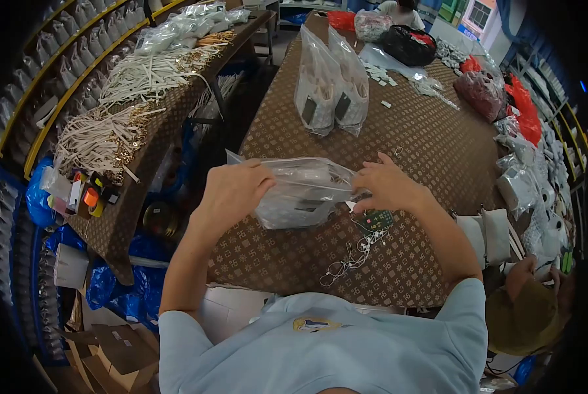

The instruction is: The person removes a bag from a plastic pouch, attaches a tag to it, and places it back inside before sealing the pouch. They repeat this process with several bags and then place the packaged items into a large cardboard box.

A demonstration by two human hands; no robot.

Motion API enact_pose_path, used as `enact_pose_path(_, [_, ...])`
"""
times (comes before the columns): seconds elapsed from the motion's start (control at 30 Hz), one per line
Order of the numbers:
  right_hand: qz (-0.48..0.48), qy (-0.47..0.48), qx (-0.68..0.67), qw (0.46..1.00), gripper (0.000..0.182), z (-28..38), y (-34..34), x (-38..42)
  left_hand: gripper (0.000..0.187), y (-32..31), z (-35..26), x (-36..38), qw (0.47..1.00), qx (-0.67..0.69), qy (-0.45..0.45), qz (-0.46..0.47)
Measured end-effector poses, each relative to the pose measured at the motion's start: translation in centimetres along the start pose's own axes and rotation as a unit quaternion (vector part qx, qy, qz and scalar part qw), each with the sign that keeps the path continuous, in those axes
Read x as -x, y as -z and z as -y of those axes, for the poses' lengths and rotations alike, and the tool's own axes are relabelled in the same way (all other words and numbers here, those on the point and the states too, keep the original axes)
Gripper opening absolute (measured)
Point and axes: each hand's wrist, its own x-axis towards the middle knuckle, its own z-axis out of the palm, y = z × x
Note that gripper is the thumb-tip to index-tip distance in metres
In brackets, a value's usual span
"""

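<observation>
A clear plastic bag (294, 207) lies on the brown patterned table in front of me, with a pale item and a dark rectangular patch showing through it. My left hand (238, 187) is closed on the left part of its upper edge. At the bag's right end, my right hand (389, 185) grips the edge between thumb and fingers. Just below the right hand are a dark green card (375, 220) and a tangle of thin white strings (353, 261). Beyond the bag, two filled clear bags (317, 108) stand upright side by side.
Bundles of pale straps (103, 138) cover a side table at left. Along the right edge lie a dark red bundle (481, 95) and pale pouches (494, 236). A black bag (406, 44) sits at the far end near another person (402, 12). Someone else's arm (520, 276) shows at lower right.
</observation>
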Motion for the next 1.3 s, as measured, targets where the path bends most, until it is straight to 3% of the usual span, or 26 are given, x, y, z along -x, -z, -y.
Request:
enact_pose_path(0.07, [-0.036, 0.018, -0.011, 0.999, 0.030, -1.3, 0.1, 0.6, 0.014, 1.7, 0.3, -0.4, 1.000, 0.016, 0.009, -0.009])
enact_pose_path(0.1, [-0.126, 0.024, -0.051, 0.990, 0.029, -2.3, 0.6, 0.6, 0.012, 2.5, 0.6, -0.6, 0.999, 0.032, 0.018, -0.018])
enact_pose_path(0.13, [-0.214, 0.030, -0.091, 0.972, 0.028, -2.8, 0.9, 0.7, 0.018, 3.5, 1.0, -0.9, 0.997, 0.045, 0.062, 0.031])
enact_pose_path(0.17, [-0.216, 0.027, -0.091, 0.972, 0.028, -2.4, 0.9, 0.8, 0.018, 3.9, 1.2, -1.2, 0.997, 0.045, 0.059, 0.032])
enact_pose_path(0.23, [-0.286, -0.056, -0.335, 0.896, 0.023, -1.0, 1.2, 0.9, 0.037, 4.5, 1.6, -1.9, 0.993, 0.071, 0.088, -0.045])
enact_pose_path(0.27, [-0.287, -0.054, -0.333, 0.896, 0.023, -0.9, 1.0, 1.0, 0.054, 4.5, 2.6, -2.0, 0.994, 0.066, 0.090, -0.016])
enact_pose_path(0.37, [-0.324, -0.104, -0.324, 0.882, 0.014, -1.7, -0.1, 1.1, 0.046, 3.6, 4.8, -2.7, 0.999, -0.020, 0.050, 0.004])
enact_pose_path(0.4, [-0.311, -0.113, -0.334, 0.883, 0.014, -2.3, -0.5, 1.1, 0.046, 3.7, 5.0, -3.0, 0.999, -0.020, 0.051, 0.002])
enact_pose_path(0.47, [-0.298, -0.124, -0.345, 0.881, 0.014, -2.9, -1.2, 1.1, 0.029, 3.8, 5.3, -3.6, 0.998, -0.012, 0.046, 0.038])
enact_pose_path(0.57, [-0.326, -0.104, -0.409, 0.846, 0.015, -2.8, -1.0, 0.6, 0.013, 3.5, 6.0, -4.0, 0.998, 0.039, 0.032, 0.040])
enact_pose_path(0.7, [-0.337, -0.102, -0.373, 0.859, 0.013, -2.6, -0.8, 0.8, 0.009, 4.5, 7.2, -3.5, 0.998, 0.023, 0.028, 0.044])
enact_pose_path(0.9, [-0.354, -0.098, -0.347, 0.863, 0.013, -2.5, -1.2, 0.3, 0.016, 4.9, 7.3, -3.6, 0.981, 0.071, 0.130, 0.124])
enact_pose_path(0.97, [-0.368, -0.094, -0.333, 0.863, 0.013, -2.6, -1.7, 0.2, 0.032, 3.5, 4.0, -3.9, 0.999, 0.009, 0.037, -0.033])
enact_pose_path(1.03, [-0.361, -0.107, -0.350, 0.858, 0.011, -2.2, -2.1, 0.0, 0.043, 0.6, -1.9, -5.8, 0.993, -0.016, -0.088, -0.073])
enact_pose_path(1.1, [-0.371, -0.089, -0.336, 0.861, 0.011, -2.1, -2.5, -0.3, 0.033, -2.8, -6.2, -8.0, 0.985, -0.008, -0.144, -0.092])
enact_pose_path(1.2, [-0.376, -0.094, -0.319, 0.865, 0.010, -1.9, -2.2, 0.2, 0.020, -5.9, -7.6, -10.6, 0.988, -0.030, -0.151, -0.024])
enact_pose_path(1.3, [-0.386, -0.102, -0.302, 0.866, 0.010, -2.1, -2.0, 0.6, 0.008, -6.9, -7.5, -11.2, 0.983, 0.024, -0.177, -0.046])
